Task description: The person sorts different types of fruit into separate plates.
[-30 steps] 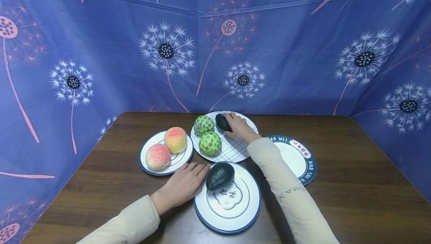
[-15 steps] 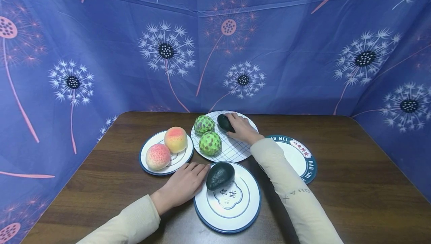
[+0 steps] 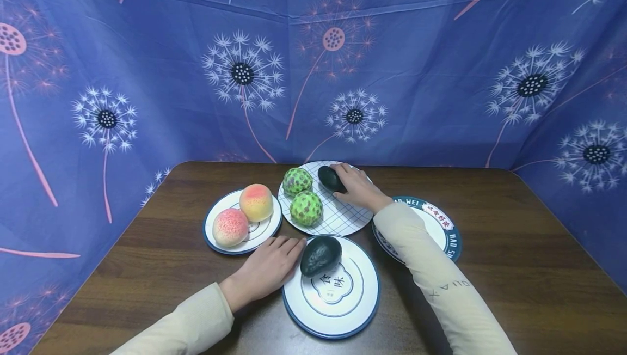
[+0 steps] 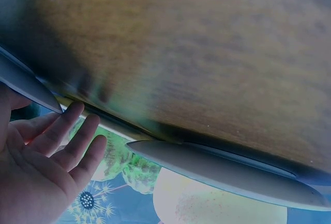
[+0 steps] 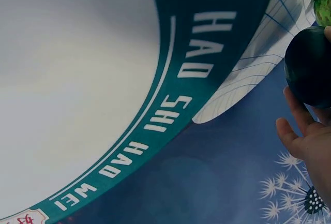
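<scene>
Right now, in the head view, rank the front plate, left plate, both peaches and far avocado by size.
Largest to smallest:
1. Front plate
2. Left plate
3. Pink peach, yellow peach: too alike to rank
4. Far avocado, judged by its visible part; the right hand hides some

One dark avocado (image 3: 330,178) is held over the gridded plate (image 3: 339,216), another (image 3: 320,256) on the front plate (image 3: 338,319).

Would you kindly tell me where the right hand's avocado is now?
In the head view, the right hand holds the avocado at the far side of the gridded plate, right of the two green speckled fruits.
</scene>
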A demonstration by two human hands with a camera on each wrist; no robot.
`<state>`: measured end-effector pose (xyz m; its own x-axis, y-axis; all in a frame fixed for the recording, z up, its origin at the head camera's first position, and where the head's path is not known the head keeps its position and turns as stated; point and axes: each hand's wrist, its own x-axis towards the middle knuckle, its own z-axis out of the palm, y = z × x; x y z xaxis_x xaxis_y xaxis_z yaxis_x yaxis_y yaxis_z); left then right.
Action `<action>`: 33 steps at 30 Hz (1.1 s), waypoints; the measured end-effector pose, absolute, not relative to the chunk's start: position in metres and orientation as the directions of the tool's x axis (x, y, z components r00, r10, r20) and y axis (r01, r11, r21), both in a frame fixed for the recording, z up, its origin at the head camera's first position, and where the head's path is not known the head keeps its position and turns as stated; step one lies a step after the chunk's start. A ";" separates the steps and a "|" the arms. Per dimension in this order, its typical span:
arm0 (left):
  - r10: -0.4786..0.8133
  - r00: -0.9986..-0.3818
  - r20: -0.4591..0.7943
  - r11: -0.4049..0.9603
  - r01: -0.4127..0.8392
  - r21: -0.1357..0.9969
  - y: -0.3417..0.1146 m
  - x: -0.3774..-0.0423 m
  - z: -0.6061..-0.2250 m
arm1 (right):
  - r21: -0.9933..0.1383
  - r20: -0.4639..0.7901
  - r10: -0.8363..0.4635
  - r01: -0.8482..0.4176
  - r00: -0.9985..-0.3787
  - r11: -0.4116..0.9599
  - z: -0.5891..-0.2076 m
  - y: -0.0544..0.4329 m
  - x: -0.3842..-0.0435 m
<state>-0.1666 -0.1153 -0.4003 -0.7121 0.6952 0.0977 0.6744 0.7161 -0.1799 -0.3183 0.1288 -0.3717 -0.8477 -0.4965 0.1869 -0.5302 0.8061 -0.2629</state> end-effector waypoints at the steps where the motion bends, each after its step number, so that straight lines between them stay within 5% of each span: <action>1: 0.695 -0.712 0.097 0.716 0.674 -0.179 -0.115 -0.167 -0.400 | -0.260 0.191 -0.502 -0.536 -0.844 0.803 -0.371 0.129 -0.317; 33: 0.702 -0.699 0.139 0.711 0.674 -0.201 -0.115 -0.165 -0.400 | -0.293 0.305 -0.640 -0.709 -0.705 0.642 -0.354 0.157 -0.264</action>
<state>-0.1653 -0.1147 -0.3997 -0.6986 0.7018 0.1395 0.6739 0.7108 -0.2014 -0.2643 0.1572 -0.3540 -0.7054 -0.6396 0.3053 -0.7087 0.6419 -0.2928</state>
